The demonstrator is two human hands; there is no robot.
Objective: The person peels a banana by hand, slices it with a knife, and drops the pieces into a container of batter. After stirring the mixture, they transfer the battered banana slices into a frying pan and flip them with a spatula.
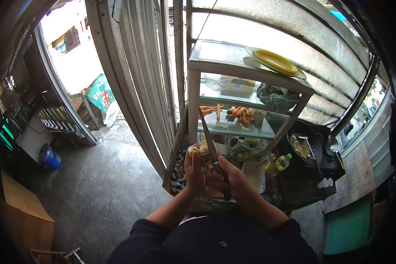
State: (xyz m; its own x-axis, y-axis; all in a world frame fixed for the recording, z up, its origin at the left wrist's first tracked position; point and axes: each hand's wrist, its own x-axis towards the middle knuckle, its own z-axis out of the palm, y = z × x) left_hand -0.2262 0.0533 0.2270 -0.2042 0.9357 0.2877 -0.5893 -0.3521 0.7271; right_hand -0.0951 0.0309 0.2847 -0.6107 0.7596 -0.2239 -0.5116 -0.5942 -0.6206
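My left hand [194,170] is closed around a pale, peeled piece of food [199,151] with rounded ends; its exact kind is hard to make out. A long knife [209,140] points up and away from me, its blade beside that piece. The fingers of my right hand [234,177] are wrapped round the knife's handle. Both hands are close together over a cluttered counter in front of a glass display case [194,88]. Small pale pieces lie below the hands, partly hidden by them.
Carrots [242,115] and bagged greens [244,148] sit inside the case; a yellow plate [275,60] tops it. To the right are a white tub [254,175], a green-capped bottle [282,163] and a wok [319,152] with food and a turner. A blue bucket [50,157] stands left.
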